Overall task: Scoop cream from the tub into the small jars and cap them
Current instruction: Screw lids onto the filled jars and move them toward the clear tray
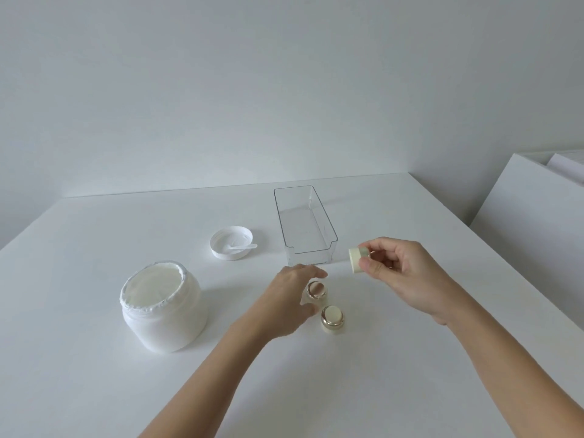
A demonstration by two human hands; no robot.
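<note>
A big white tub [164,308] full of cream stands open at the left of the white table. Two small cream-coloured jars with gold rims stand side by side near the middle: the far jar [316,290] is open, the near jar [332,320] carries a cap. My left hand [289,298] curves around the far jar, fingers touching its side. My right hand [401,273] hovers above the table to the right and pinches a small cream-coloured cap [357,259] between thumb and fingers.
The tub's white lid [232,246] lies upside down behind the tub with a small white spatula [241,247] resting in it. A clear plastic bin [305,229] stands behind the jars. White boards [531,216] lean at the right edge.
</note>
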